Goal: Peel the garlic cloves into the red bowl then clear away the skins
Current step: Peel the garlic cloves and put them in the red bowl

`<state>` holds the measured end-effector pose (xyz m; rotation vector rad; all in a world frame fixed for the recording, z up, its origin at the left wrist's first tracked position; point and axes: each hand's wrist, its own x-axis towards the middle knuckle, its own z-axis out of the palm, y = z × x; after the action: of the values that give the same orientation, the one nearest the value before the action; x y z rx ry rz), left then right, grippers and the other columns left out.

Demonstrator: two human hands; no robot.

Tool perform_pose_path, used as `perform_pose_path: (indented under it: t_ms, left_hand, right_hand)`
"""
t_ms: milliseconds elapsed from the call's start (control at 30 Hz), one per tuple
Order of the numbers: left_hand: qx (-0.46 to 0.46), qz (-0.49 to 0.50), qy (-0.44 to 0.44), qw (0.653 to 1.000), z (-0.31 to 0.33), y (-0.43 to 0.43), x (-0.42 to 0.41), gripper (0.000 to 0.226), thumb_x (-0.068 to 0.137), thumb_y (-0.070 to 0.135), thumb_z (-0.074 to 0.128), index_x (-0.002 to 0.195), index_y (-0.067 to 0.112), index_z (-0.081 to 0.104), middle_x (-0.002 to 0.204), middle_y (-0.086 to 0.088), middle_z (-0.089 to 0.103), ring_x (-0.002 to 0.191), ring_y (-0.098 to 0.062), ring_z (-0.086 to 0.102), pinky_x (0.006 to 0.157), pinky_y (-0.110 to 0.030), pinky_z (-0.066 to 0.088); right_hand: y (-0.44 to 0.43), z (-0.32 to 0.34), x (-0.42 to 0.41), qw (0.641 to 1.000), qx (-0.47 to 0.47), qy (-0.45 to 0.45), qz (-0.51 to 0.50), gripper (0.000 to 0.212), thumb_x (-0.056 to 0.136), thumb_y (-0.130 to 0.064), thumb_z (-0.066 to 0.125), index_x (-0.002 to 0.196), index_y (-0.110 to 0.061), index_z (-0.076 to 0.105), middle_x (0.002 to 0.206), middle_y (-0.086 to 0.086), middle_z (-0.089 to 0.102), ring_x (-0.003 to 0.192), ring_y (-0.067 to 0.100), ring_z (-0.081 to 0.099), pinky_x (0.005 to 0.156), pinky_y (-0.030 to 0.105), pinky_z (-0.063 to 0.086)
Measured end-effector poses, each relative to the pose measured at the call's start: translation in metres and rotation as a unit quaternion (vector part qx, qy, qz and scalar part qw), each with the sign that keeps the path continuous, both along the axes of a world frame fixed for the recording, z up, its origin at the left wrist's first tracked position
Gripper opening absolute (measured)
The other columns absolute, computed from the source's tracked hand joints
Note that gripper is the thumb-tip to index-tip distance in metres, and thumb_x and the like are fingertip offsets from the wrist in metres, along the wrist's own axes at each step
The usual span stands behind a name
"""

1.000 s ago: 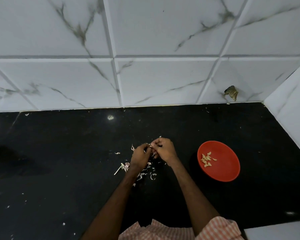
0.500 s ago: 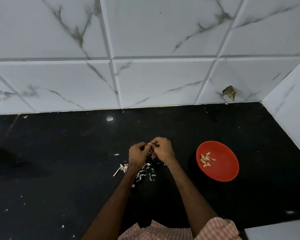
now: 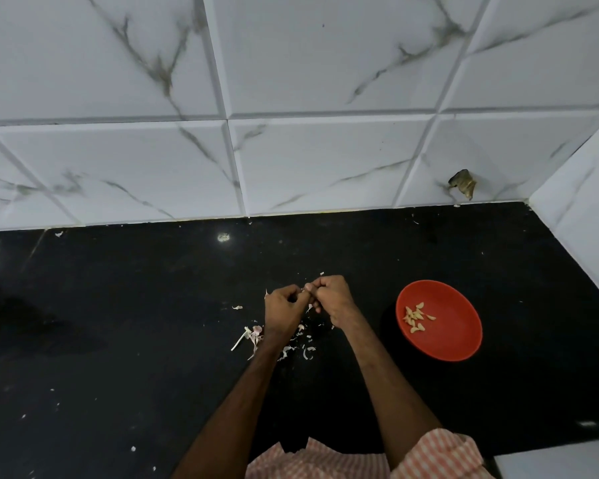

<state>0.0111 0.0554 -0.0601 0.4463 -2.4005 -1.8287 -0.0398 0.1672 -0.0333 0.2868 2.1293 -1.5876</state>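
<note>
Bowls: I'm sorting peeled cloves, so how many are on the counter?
1: the bowl on the counter, to the right of the right hand, with cloves in it. None seems hidden.

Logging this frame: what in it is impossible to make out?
Head view only.
- Hidden: garlic clove, nearly all covered by curled fingers of left hand and right hand; skin remaining unknown.
- Too small to count: peeled cloves in red bowl.
- Partly under left forearm: skins.
- Too small to identify: dark scrap on wall tile.
</note>
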Motion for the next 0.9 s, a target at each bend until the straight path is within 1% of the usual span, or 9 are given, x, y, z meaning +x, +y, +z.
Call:
perform_pose_path:
  t_ms: [100,167,233,300,400,500,633,767,900]
  left_hand:
    - [0.011,-0.012,0.004,1.000,0.004,-0.002,-0.001,0.026,0.092,0.016,0.065,0.069,0.004,0.068,0.061,-0.015,0.059,0.051,-0.008,0.043,0.048,-0.022,0.034]
    - [0.016,-0.027,0.006,1.000,0.009,-0.004,-0.004,0.024,0.093,0.014,0.063,0.070,0.010,0.070,0.063,-0.008,0.063,0.055,-0.007,0.048,0.052,-0.022,0.038]
    - [0.025,-0.030,0.012,0.999,0.012,-0.005,-0.007,0.024,0.094,0.014,0.062,0.071,0.013,0.070,0.066,-0.005,0.066,0.060,-0.010,0.055,0.057,-0.025,0.043]
    - [0.031,-0.030,0.015,0.999,0.015,-0.006,-0.008,0.024,0.094,0.013,0.061,0.072,0.015,0.070,0.066,-0.002,0.067,0.061,-0.010,0.056,0.058,-0.024,0.044]
    - [0.032,-0.030,0.014,0.999,0.019,-0.007,-0.007,0.026,0.095,0.009,0.059,0.071,0.015,0.068,0.058,0.011,0.061,0.054,0.002,0.051,0.052,-0.013,0.039]
    - [0.026,-0.027,0.014,0.999,0.017,-0.009,-0.008,0.031,0.095,0.008,0.058,0.066,0.018,0.065,0.054,0.014,0.057,0.051,0.002,0.047,0.051,-0.012,0.037]
    - [0.029,-0.017,0.017,0.999,0.015,-0.012,-0.009,0.031,0.094,0.011,0.058,0.065,0.020,0.064,0.055,0.012,0.056,0.053,-0.001,0.046,0.052,-0.016,0.037]
    - [0.026,-0.026,0.016,0.999,0.013,-0.015,-0.009,0.028,0.095,0.012,0.059,0.068,0.014,0.067,0.055,0.012,0.056,0.053,0.001,0.046,0.052,-0.015,0.036]
    - [0.029,-0.040,0.010,0.999,0.009,-0.015,-0.009,0.030,0.094,0.010,0.058,0.066,0.018,0.065,0.057,0.009,0.055,0.056,-0.004,0.046,0.053,-0.018,0.036]
  right_hand:
    - [0.006,0.004,0.001,0.998,-0.064,-0.026,-0.008,0.013,0.097,-0.008,0.061,0.093,0.003,0.069,0.067,0.007,0.062,0.052,0.010,0.053,0.047,0.021,0.043]
    - [0.011,0.007,0.001,0.994,-0.105,-0.035,-0.004,0.015,0.097,-0.011,0.062,0.099,0.002,0.069,0.068,0.006,0.064,0.053,0.010,0.054,0.048,0.022,0.045]
    - [0.013,0.009,0.001,0.993,-0.117,-0.027,0.008,0.013,0.097,-0.014,0.063,0.103,-0.004,0.069,0.074,0.005,0.067,0.058,0.012,0.058,0.053,0.025,0.049]
    - [0.012,0.010,-0.001,0.996,-0.086,0.015,0.016,0.010,0.096,-0.017,0.066,0.104,-0.011,0.067,0.084,0.003,0.070,0.068,0.013,0.065,0.058,0.028,0.055]
    - [0.009,0.007,-0.004,0.990,0.019,0.130,0.044,0.005,0.092,-0.021,0.071,0.095,-0.018,0.068,0.089,-0.003,0.071,0.086,0.012,0.069,0.070,0.032,0.060]
    - [0.007,0.004,-0.004,0.980,0.044,0.182,0.061,0.001,0.091,-0.018,0.071,0.092,-0.017,0.071,0.085,-0.006,0.070,0.085,0.011,0.069,0.075,0.031,0.060]
    - [0.010,0.008,-0.003,0.977,0.022,0.193,0.086,0.009,0.095,-0.014,0.066,0.100,-0.011,0.073,0.090,-0.005,0.072,0.084,0.009,0.071,0.068,0.023,0.060]
    - [0.011,0.009,-0.003,0.972,0.035,0.199,0.121,0.006,0.091,-0.016,0.071,0.097,-0.017,0.072,0.090,-0.004,0.072,0.082,0.013,0.071,0.066,0.028,0.062]
    - [0.009,0.007,-0.005,0.970,0.060,0.200,0.124,0.007,0.093,-0.013,0.068,0.099,-0.015,0.073,0.088,-0.009,0.071,0.081,0.007,0.070,0.066,0.025,0.061]
